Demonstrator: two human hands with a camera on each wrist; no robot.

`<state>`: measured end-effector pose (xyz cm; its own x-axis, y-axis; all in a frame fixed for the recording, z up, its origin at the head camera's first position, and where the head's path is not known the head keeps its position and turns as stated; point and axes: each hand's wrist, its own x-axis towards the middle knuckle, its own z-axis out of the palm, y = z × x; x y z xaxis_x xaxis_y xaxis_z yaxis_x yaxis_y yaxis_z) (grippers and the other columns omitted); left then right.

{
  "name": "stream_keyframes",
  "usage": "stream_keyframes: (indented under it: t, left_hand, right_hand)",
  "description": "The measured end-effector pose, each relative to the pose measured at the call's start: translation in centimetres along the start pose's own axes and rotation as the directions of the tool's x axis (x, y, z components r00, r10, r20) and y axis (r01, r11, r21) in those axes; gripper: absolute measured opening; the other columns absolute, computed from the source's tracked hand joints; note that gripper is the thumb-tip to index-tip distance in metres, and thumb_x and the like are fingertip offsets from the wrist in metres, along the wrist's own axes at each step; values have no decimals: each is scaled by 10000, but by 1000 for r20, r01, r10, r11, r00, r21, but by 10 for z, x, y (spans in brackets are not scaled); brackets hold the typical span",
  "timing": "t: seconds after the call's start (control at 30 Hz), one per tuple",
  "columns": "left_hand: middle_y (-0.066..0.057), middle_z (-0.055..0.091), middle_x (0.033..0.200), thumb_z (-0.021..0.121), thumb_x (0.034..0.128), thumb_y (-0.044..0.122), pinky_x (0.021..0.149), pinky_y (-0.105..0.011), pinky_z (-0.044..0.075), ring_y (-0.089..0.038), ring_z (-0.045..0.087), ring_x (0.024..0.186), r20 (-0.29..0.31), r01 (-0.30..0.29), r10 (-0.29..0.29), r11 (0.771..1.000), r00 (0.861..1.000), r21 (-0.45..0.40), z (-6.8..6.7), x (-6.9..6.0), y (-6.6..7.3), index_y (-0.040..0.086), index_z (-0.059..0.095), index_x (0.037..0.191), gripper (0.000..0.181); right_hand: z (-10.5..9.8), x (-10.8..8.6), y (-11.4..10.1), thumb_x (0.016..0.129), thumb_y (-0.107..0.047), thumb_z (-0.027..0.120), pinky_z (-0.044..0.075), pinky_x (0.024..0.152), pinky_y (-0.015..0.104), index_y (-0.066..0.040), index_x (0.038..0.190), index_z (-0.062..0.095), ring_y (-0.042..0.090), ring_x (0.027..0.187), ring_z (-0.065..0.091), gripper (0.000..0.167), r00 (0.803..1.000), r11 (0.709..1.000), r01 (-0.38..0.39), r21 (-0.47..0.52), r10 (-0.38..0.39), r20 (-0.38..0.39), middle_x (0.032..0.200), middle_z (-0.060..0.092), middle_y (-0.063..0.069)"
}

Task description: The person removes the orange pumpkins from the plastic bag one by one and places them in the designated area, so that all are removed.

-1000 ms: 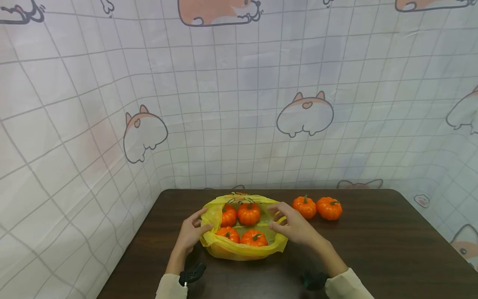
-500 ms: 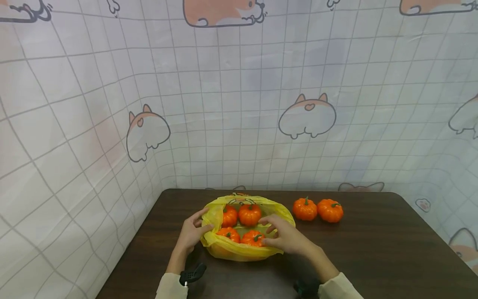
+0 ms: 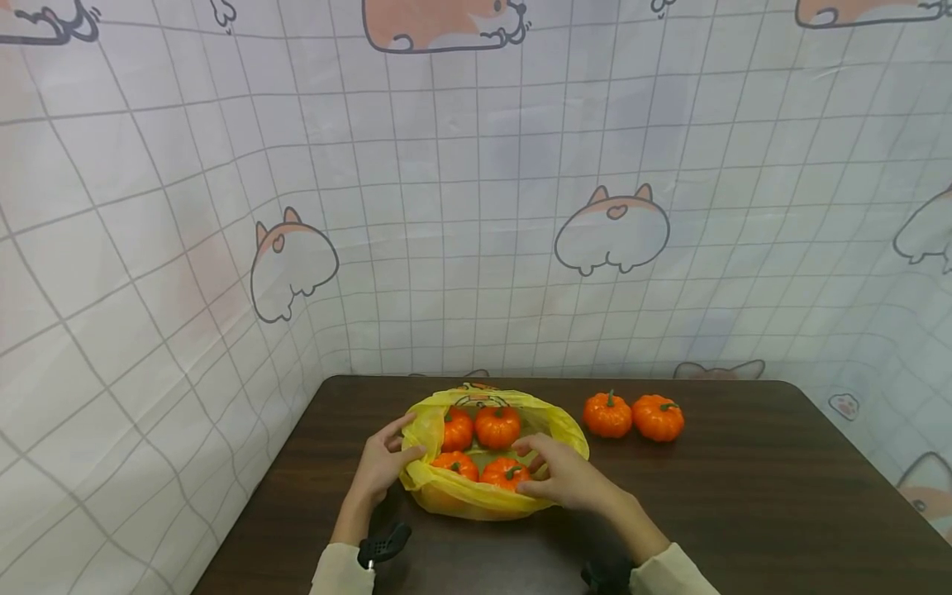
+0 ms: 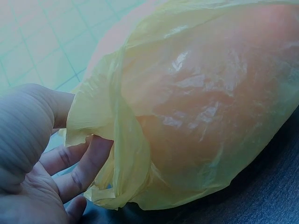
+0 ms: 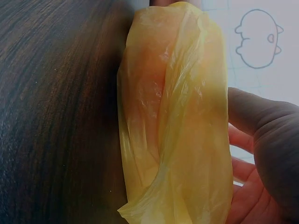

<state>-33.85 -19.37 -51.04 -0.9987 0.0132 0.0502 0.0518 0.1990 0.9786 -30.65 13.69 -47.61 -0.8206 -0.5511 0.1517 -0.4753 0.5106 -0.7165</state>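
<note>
A yellow plastic bag lies with its mouth spread, and several small orange pumpkins sit inside, among them a back one and a front right one. My left hand pinches the bag's left rim between thumb and fingers; the left wrist view shows the fingers on the yellow film. Over the right side of the mouth is my right hand, fingers bent loosely, thumb near the front right pumpkin. In the right wrist view the bag hides its fingertips.
Two more orange pumpkins, one beside the other, stand on the dark wooden table right of the bag. A white gridded cloth with dog drawings hangs behind and at the sides.
My right hand has moved left from the bag's right rim to over the mouth, near the front right pumpkin. The bag's right side has spread outward. My left hand keeps its place.
</note>
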Motion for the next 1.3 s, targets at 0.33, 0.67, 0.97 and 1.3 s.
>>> stream_keyframes:
  t: [0.33,0.67,0.97,1.3]
  left_hand:
    - [-217,733,1175,739,916,65,797,-378,615,-221,719,967,2,4,-4,1000,1000,11,-1,1,0,144,540,1496,618]
    - [-212,736,1171,748,918,83,790,-379,617,-222,722,964,2,-2,2,1000,1000,9,0,1,0,161,548,1492,613]
    - [-202,733,1181,749,920,96,785,-374,614,-216,715,964,-3,4,-4,1000,1000,20,0,-1,2,171,557,1485,601]
    - [-177,750,1122,745,925,91,737,-341,593,-198,707,913,9,-9,9,1000,1000,12,0,-2,2,159,538,1498,613]
  right_hand:
    - [0,0,1,899,-304,801,569,844,401,-47,1447,533,292,1120,636,662,997,998,-50,34,48,58,1392,601,152]
    - [3,-1,7,876,-296,817,560,881,418,-76,1506,485,307,1162,632,746,993,999,-38,7,37,116,1444,578,146]
    - [4,-2,10,893,-294,801,572,895,417,-84,1534,457,347,1180,632,757,991,999,-35,19,32,128,1440,583,177]
    - [4,-1,13,882,-290,802,570,850,345,-73,1520,467,294,1108,655,753,996,1000,-13,24,11,91,1414,590,169]
